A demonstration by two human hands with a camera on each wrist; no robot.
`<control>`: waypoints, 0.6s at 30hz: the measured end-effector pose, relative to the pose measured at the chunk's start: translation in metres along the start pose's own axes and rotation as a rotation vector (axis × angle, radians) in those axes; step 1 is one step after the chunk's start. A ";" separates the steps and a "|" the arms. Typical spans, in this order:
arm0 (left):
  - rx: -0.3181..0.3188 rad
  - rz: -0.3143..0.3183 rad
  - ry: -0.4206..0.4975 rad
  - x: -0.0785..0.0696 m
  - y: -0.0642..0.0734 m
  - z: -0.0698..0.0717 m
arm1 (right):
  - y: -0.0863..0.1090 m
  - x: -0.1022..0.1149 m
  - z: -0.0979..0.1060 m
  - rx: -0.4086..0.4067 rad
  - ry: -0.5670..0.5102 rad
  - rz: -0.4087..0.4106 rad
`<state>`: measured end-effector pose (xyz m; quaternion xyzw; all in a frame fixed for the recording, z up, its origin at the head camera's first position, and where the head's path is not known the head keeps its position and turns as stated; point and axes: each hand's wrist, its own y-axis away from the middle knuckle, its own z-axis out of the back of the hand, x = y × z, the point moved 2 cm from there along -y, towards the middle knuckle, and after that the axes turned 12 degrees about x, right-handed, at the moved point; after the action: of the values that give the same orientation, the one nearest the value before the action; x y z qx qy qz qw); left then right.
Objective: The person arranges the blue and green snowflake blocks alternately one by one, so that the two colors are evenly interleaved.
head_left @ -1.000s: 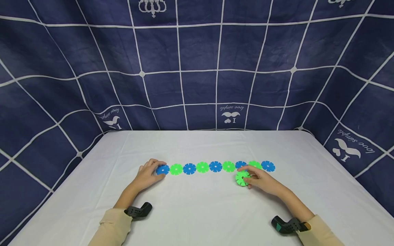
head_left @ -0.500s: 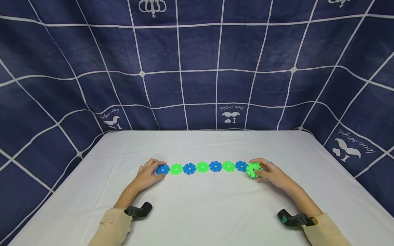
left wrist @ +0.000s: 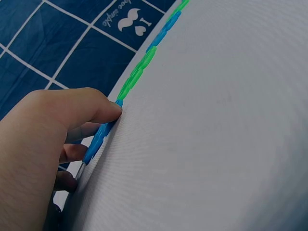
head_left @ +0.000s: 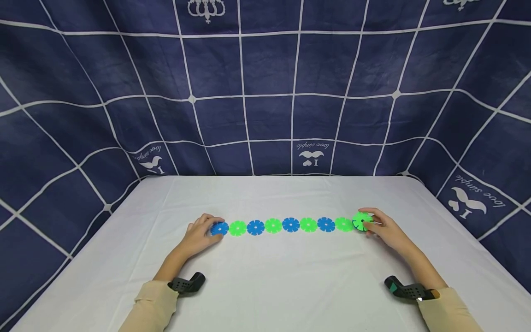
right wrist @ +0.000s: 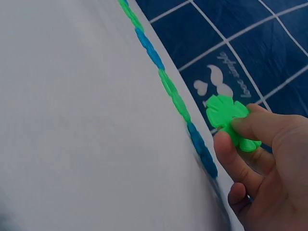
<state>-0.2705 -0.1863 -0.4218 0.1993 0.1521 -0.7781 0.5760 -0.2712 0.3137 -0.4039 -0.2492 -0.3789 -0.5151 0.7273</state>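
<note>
A row of flat notched snowflake discs, alternating blue and green, runs across the white table. At its left end lies a blue disc (head_left: 219, 229), and my left hand (head_left: 202, 234) holds it by the edges, thumb on the near side and fingers on the far side. My right hand (head_left: 386, 229) pinches a separate green disc (right wrist: 222, 111) between thumb and fingers. In the right wrist view this disc is tilted and raised above the blue end disc (right wrist: 202, 150), which it mostly covers in the head view. Beside that end is a green disc (head_left: 344, 224).
The white-clothed table (head_left: 274, 281) ends at a dark blue curtain (head_left: 265, 115) with white grid lines. Black wrist cameras (head_left: 188, 282) sit on both forearms. More discs, such as a blue one (head_left: 291, 225), fill the row's middle.
My right hand has carried the green disc to the right along the row, from below the third disc from the right end to over the end disc. My left hand stays in place.
</note>
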 end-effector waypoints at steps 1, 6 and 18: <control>0.001 -0.001 0.000 0.000 0.000 0.000 | 0.001 -0.002 0.002 -0.022 0.004 -0.007; -0.002 -0.005 0.001 0.000 0.000 0.000 | 0.005 -0.011 0.010 -0.128 0.044 0.001; -0.009 -0.015 0.001 0.000 0.000 0.000 | 0.008 -0.029 0.014 -0.306 0.241 -0.152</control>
<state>-0.2705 -0.1863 -0.4222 0.1961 0.1575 -0.7817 0.5707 -0.2735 0.3437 -0.4191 -0.2640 -0.2241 -0.6463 0.6800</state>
